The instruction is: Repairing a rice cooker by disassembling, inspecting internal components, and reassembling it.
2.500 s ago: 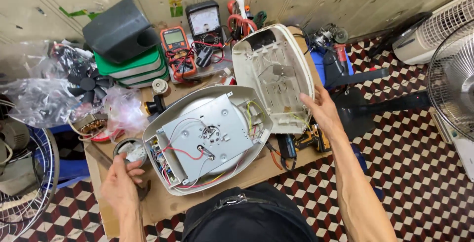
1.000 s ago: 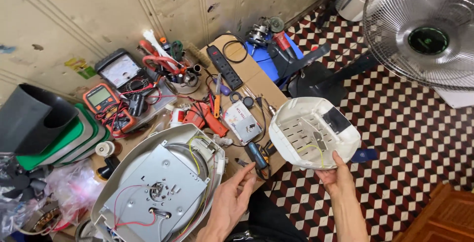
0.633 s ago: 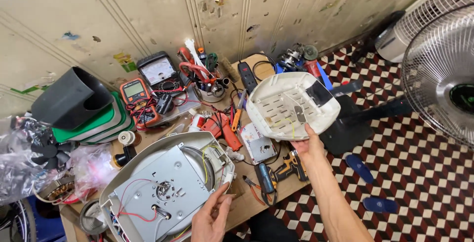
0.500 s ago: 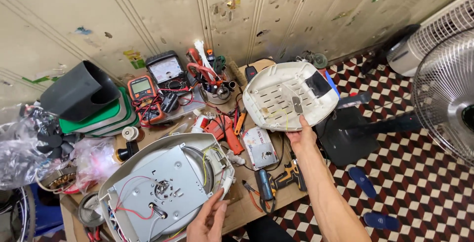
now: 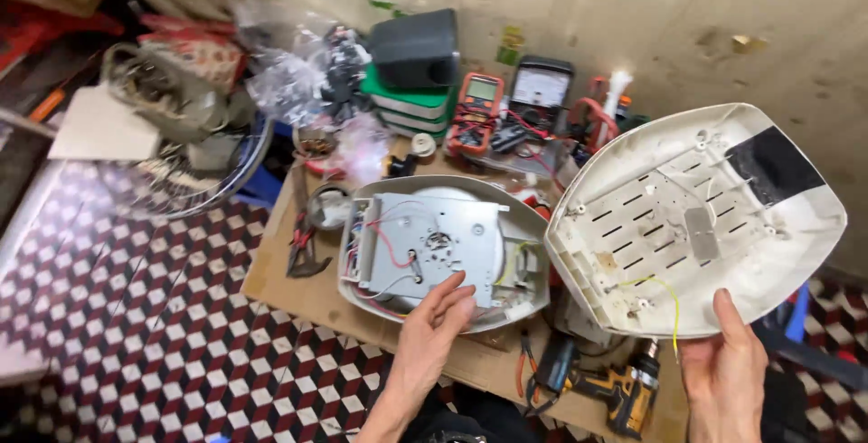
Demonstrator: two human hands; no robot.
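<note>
Opened appliance base [image 5: 443, 249] lies at the middle of the worktop [image 5: 289, 285], pliers [image 5: 303, 249] left of it. Two multimeters [image 5: 506, 108] sit behind, at the far edge; cordless drill [image 5: 615, 389] at the near edge, right.

Single head view: looks steeply down from above, close over the counter [image 5: 298, 285], facing the wall [image 5: 651, 18].

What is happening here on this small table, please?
A person has an opened appliance upside down on a low wooden table, its metal plate and coloured wires exposed. The left hand rests its fingertips on that plate. The right hand holds up the removed white bottom cover, its slotted inside facing the camera, with a thin yellow wire hanging from it. Two multimeters, pliers and a cordless drill lie around.
</note>
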